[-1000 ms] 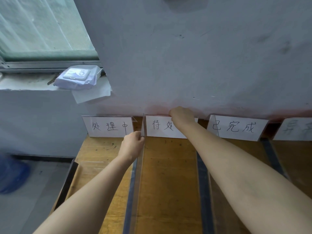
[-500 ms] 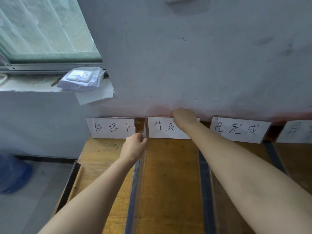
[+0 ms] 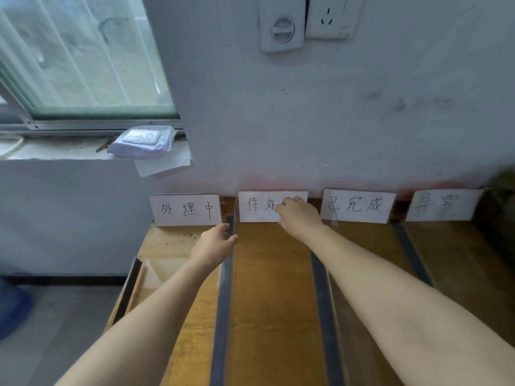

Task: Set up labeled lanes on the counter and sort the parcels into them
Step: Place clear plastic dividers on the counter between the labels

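The right hand (image 3: 299, 215) pinches the second label (image 3: 260, 206) at twelve o'clock to seat it, while the left hand (image 3: 213, 246) grips the clear divider (image 3: 232, 274) steady.

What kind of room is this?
Probably a plain back room or small workshop used for sorting. A wooden counter is split into lanes by dark tape strips, with handwritten white paper lane signs standing against a scuffed grey wall beside a window.
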Demonstrator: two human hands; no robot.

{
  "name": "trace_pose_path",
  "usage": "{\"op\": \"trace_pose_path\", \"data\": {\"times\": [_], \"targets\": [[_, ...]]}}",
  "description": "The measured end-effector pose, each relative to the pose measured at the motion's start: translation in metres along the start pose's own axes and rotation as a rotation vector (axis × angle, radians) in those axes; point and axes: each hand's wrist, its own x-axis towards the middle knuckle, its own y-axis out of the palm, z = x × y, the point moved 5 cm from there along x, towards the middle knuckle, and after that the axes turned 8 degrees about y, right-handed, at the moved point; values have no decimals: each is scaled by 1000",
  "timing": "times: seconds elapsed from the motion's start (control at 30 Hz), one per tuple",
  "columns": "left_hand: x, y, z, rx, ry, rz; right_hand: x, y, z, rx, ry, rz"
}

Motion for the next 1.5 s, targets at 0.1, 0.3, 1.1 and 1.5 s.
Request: {"op": "trace_pose_path", "data": {"times": [0.1, 0.3, 1.1, 1.5], "targets": [[-24, -7, 2, 28, 50, -5, -35, -8, 17, -43, -9, 20], [-75, -19, 13, 111, 114, 17, -93, -15, 51, -84, -26, -7], [-247, -75, 149, 325, -258, -101, -177, -20, 228, -139, -408, 4], [-226, -28, 252, 159, -295, 145, -138, 33, 278, -57, -186, 324]]}}
